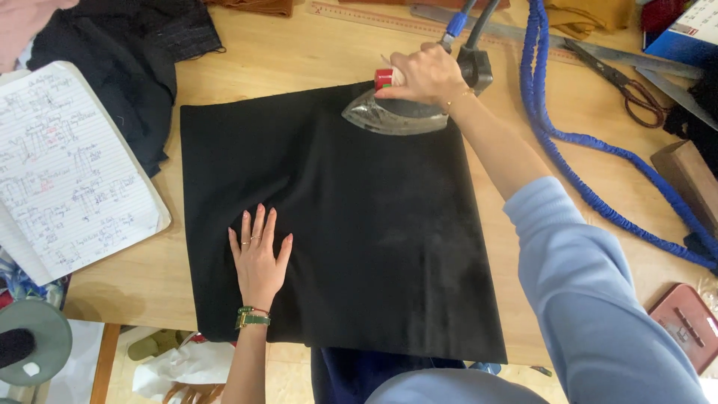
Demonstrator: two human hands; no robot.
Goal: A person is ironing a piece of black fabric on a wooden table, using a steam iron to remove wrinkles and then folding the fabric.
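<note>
My left hand [258,262] lay flat, fingers spread, pinning the black fabric [336,224] taut on the surface [262,60], while my right hand [422,75] gripped the iron [393,116] at its far edge.

A square piece of black fabric [359,224] lies flat on the worktop [299,52], filling the middle of the view, its near edge hanging just over the worktop's edge at 6 o'clock. A steam iron [395,116] with a dull metal soleplate and a red knob sits on the fabric's far edge at 12 o'clock, tip pointing toward 9 o'clock.
</note>
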